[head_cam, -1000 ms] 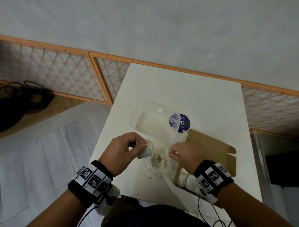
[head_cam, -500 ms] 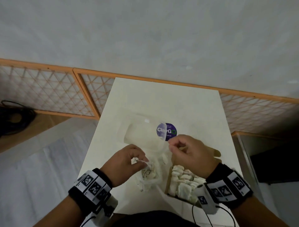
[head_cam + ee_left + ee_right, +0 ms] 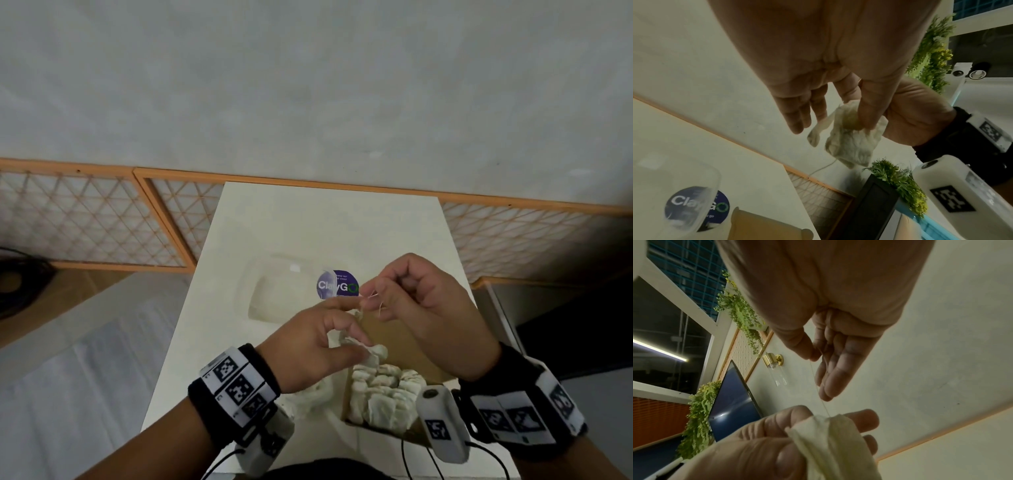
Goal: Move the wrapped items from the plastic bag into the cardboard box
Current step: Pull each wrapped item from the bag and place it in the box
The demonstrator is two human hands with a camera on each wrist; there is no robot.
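Observation:
My left hand [image 3: 329,339] pinches a white wrapped item [image 3: 375,354] between thumb and fingers, raised above the cardboard box [image 3: 394,335]. The left wrist view shows the crumpled white wrapped item [image 3: 851,139] under the thumb. A thin string [image 3: 819,382] runs from it up to my right hand [image 3: 404,294], which pinches the string between thumb and forefinger. Several white wrapped items [image 3: 380,394] lie packed in the box's near end. The clear plastic bag [image 3: 308,397] lies crumpled on the table left of the box, mostly hidden by my left wrist.
A clear plastic container [image 3: 284,294] with a round purple sticker [image 3: 337,286] lies on the white table [image 3: 308,219] beyond my hands. Orange lattice panels [image 3: 85,222] run along the wall behind. The table's left edge drops to grey floor.
My left hand lifted a wrapped item out of the bag and carried it right, over the box. My right hand rose and took hold of its string.

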